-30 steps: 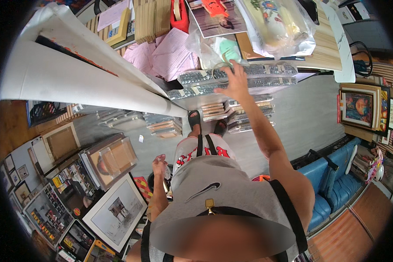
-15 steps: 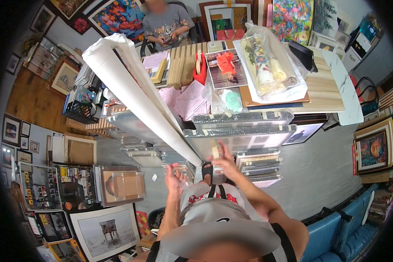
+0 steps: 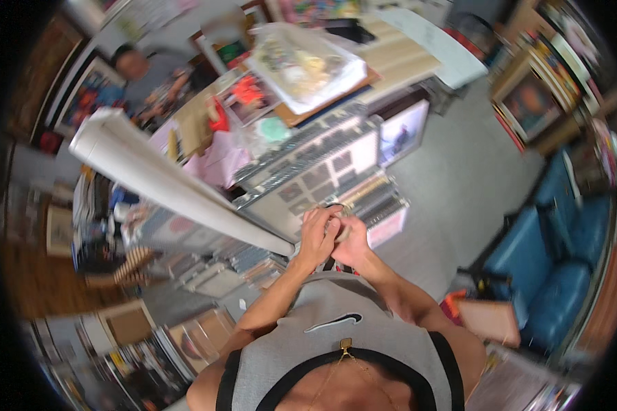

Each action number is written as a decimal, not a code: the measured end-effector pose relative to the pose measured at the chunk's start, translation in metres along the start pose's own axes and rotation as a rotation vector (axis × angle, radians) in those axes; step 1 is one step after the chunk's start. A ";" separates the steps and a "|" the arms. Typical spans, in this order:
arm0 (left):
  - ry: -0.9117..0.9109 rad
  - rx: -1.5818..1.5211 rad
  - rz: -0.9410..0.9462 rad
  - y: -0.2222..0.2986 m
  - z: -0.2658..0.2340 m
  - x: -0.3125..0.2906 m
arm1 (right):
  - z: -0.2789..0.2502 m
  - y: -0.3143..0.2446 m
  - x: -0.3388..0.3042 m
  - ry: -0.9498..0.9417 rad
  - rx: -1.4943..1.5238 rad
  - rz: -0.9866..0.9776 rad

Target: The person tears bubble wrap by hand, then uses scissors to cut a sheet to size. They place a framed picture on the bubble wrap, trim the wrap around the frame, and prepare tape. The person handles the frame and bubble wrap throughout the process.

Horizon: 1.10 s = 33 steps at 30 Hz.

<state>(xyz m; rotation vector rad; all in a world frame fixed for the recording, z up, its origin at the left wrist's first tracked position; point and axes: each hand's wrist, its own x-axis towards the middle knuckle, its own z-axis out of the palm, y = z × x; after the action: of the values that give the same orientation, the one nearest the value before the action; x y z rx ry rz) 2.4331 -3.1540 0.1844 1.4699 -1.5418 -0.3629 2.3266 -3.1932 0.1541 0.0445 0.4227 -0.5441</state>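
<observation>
My left hand (image 3: pixel 315 237) and my right hand (image 3: pixel 353 242) meet in front of my waist. Their fingers close around a small beige roll that looks like tape (image 3: pixel 344 231), mostly covered by them. Just left of the hands a long, thick white roll of sheet material (image 3: pixel 164 178) stands leaning, its lower end by my left wrist and its open top toward the far left. Neither hand grips this long roll. Right behind the hands is a large bubble-wrapped frame (image 3: pixel 315 179) with several small pictures in it.
More wrapped frames (image 3: pixel 384 209) are stacked right of my hands. The table (image 3: pixel 408 60) beyond carries a plastic-wrapped bundle (image 3: pixel 301 65), pink papers (image 3: pixel 219 161) and a photo print (image 3: pixel 247 96). A person (image 3: pixel 151 82) sits behind it. A blue sofa (image 3: pixel 528 253) is at right.
My hands were apart, the right one holding the small beige roll; now they are together around it. My view has turned to the right, and the long white roll still leans at left.
</observation>
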 end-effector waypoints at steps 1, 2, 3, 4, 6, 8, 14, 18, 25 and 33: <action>-0.093 -0.024 0.090 0.003 0.004 -0.003 | -0.001 0.000 -0.012 -0.017 0.042 -0.099; -0.205 -0.040 0.109 0.009 0.006 -0.011 | -0.002 0.003 -0.022 0.066 -0.061 -0.198; -0.206 -0.020 0.205 0.015 0.011 -0.019 | -0.004 0.008 -0.036 0.080 -0.032 -0.256; -0.208 -0.014 0.303 0.020 0.017 -0.028 | -0.006 0.015 -0.047 0.096 0.003 -0.322; -0.242 -0.069 0.437 0.030 0.028 -0.046 | -0.012 0.029 -0.069 0.180 0.053 -0.479; -0.342 -0.190 0.522 0.040 0.037 -0.067 | -0.023 0.050 -0.097 0.121 0.112 -0.639; -0.621 -0.477 0.689 0.085 0.071 -0.132 | -0.056 0.102 -0.199 0.276 0.425 -0.883; -0.766 -0.537 0.807 0.122 0.101 -0.167 | -0.078 0.120 -0.255 0.310 0.485 -1.006; -0.846 -0.600 0.828 0.204 0.172 -0.243 | -0.127 0.136 -0.374 0.492 0.555 -1.177; -1.075 -0.785 0.854 0.348 0.286 -0.341 | -0.194 0.134 -0.548 0.509 0.580 -1.372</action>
<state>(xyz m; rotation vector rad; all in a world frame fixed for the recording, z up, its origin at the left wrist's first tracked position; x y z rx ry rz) 1.9422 -2.8749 0.1577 -0.1531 -2.2567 -1.1582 1.8988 -2.7790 0.1873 0.4812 0.7569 -2.0266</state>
